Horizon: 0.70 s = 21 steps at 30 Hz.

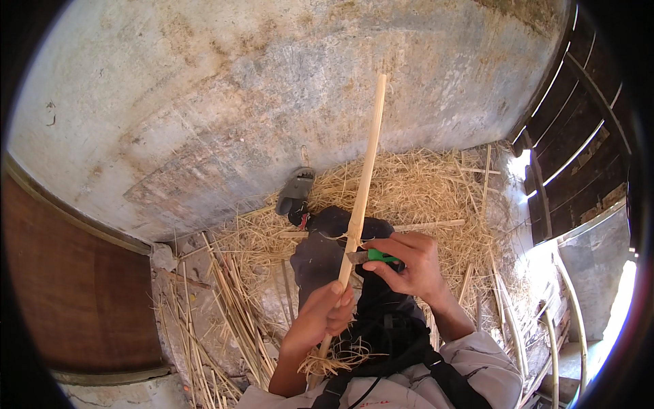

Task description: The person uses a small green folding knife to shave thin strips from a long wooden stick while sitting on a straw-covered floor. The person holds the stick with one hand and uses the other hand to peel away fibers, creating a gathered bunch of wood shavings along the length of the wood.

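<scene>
A long, pale peeled wooden stick (368, 157) slants up and away from my lap, its far end in front of the wall. My left hand (319, 315) is closed around its lower part. In my right hand (407, 262) is a knife (371, 256) with a green handle, its short blade against the stick just above my left hand. A thin curl of wood shows at the stick near the blade. Shavings (344, 358) lie in a clump on my lap, by the stick's lower end. My dark-trousered leg (320, 249) is under the stick.
A heap of straw-coloured shavings (422, 180) covers the floor up to the stained wall (272, 102). Thin split strips (235, 313) lie at the left, near a brown panel (75, 279). A grey sandal (297, 191) is on my foot. Longer poles (572, 313) lean at the right.
</scene>
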Each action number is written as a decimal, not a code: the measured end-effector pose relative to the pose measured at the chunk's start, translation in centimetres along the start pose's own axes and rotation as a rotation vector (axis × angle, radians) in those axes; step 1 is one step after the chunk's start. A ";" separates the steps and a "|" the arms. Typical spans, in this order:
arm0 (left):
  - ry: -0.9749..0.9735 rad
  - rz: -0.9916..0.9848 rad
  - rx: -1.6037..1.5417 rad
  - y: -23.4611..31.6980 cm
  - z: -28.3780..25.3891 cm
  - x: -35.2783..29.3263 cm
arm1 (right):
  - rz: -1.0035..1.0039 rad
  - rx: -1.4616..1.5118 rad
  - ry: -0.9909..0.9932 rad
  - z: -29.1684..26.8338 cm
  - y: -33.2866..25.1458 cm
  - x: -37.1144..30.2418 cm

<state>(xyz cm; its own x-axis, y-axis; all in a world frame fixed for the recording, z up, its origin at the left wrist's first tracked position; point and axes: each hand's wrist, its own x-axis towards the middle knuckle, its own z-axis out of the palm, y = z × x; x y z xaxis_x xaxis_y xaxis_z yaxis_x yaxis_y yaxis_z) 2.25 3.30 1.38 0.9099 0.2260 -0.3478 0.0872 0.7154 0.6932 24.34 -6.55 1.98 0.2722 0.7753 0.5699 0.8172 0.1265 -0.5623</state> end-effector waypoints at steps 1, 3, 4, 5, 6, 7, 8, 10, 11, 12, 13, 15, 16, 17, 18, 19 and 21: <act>0.011 -0.003 0.009 0.1 0.2 -0.1 | -0.001 -0.004 0.008 0.0 0.0 0.0; 0.035 -0.009 0.028 0.3 0.5 -0.3 | -0.003 -0.014 0.017 0.0 -0.1 0.1; 0.035 -0.011 0.044 0.4 0.6 -0.3 | -0.004 -0.022 0.019 -0.1 -0.2 0.1; 0.036 -0.014 0.060 0.4 0.6 -0.4 | -0.004 -0.030 0.020 -0.2 -0.2 0.1; 0.036 -0.017 0.076 0.4 0.7 -0.4 | -0.002 -0.031 0.038 -0.1 -0.2 0.0; 0.042 -0.015 0.075 0.4 0.8 -0.4 | 0.000 -0.031 0.055 0.1 -0.1 0.0; 0.048 -0.013 0.074 0.5 1.0 -0.4 | 0.002 -0.032 0.074 0.2 0.0 0.0; 0.044 -0.023 0.064 0.5 1.0 -0.4 | -0.001 -0.042 0.087 0.4 0.2 0.0; 0.036 -0.034 0.054 0.3 0.8 -0.4 | -0.002 -0.047 0.093 0.4 0.3 0.0; 0.027 -0.044 0.043 0.2 0.7 -0.4 | -0.004 -0.061 0.106 0.3 0.3 0.2; 0.009 -0.060 0.023 0.2 0.6 -0.4 | -0.005 -0.076 0.120 0.1 0.3 0.4; -0.028 -0.094 -0.018 0.2 0.4 -0.3 | -0.001 -0.073 0.131 0.0 0.2 0.6; -0.039 -0.091 -0.033 0.2 0.3 -0.4 | 0.003 -0.055 0.130 0.1 0.1 0.7; -0.053 -0.087 -0.048 0.1 0.1 -0.4 | 0.008 -0.040 0.128 0.1 0.0 0.7; -0.067 -0.084 -0.063 0.0 0.0 -0.4 | 0.035 0.058 0.118 0.4 0.2 0.7; -0.025 -0.054 -0.025 0.0 0.1 -0.4 | 0.063 0.157 0.108 0.8 0.6 0.7; 0.057 0.007 0.053 -0.1 0.5 -0.3 | 0.155 0.303 0.016 0.8 1.3 0.7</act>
<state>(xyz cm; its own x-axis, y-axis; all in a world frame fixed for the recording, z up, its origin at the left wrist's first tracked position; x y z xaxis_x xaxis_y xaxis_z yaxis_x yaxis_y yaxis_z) 2.17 2.82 1.75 0.8863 0.2692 -0.3769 0.1034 0.6781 0.7277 25.11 -5.36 1.14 0.3907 0.7905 0.4717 0.5779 0.1882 -0.7941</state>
